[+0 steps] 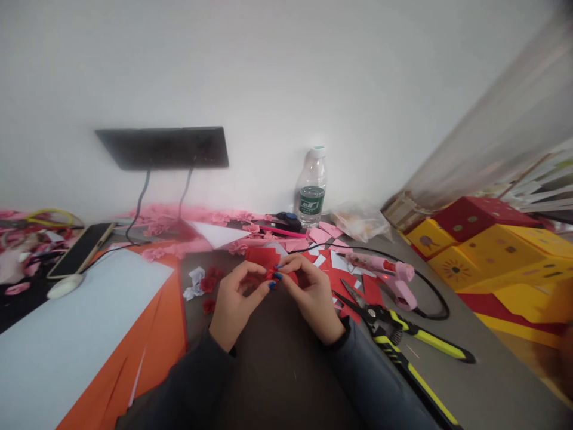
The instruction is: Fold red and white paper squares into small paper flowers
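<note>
A grey table (264,373) lies under the left hand (237,301) and right hand (316,292), white wall (268,77) beyond; both, half-curled, pinch red paper (270,275).

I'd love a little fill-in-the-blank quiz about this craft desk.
The left hand and right hand hold a small ____ paper piece.
The clear plastic bottle bears a ____ label.
The pistol-shaped glue gun is coloured ____.
The black-and-yellow-handled metal shears lie with blades ____.

Missing words: red; green; pink; open.
</note>
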### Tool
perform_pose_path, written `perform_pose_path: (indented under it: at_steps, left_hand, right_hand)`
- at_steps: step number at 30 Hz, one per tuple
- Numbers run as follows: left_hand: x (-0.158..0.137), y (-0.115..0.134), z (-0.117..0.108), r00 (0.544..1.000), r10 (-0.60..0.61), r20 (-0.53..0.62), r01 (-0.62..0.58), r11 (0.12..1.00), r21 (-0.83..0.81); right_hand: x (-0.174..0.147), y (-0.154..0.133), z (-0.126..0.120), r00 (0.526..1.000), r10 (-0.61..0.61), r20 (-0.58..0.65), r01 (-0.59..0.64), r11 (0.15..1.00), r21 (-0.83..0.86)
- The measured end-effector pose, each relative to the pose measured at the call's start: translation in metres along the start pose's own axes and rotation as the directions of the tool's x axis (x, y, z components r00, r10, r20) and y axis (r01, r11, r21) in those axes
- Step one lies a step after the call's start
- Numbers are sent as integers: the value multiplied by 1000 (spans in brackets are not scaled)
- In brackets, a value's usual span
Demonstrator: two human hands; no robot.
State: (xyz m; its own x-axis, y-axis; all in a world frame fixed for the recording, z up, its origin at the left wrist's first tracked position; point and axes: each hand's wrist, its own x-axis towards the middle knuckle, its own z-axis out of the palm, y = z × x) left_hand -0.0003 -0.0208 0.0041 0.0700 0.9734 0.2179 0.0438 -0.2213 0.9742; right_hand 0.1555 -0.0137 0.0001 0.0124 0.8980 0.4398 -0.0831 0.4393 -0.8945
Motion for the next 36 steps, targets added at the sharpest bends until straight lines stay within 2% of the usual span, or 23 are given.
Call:
perform_pose_path:
  at_steps: [6,11,16,23,30,36]
  left_hand:
    - [0,-2,-2,994,109,-5,-108,987,118]
    - [0,2,-3,982,186,-32,-180,974,138]
    - [0,5,-3,976,215,-14,-208,959,192]
    - [1,6,-2,979,205,4,-201,958,206]
    - [-2,5,-1,988,156,-18,-150,970,189]
    - [0,1,-2,995,90,-46,-87,994,61]
  right_hand:
    - [0,-1,1,999,17,33,-20,996,83]
    - [0,-2,0,985,138,107,-159,962,221]
    - [1,-1,-2,968,210,138,-241,931,274]
    - [1,1,-2,942,288,172,-335,831,444]
    - [0,7,-3,953,282,107,-302,888,346]
    - [1,8,-4,968,244,54,-250,934,254]
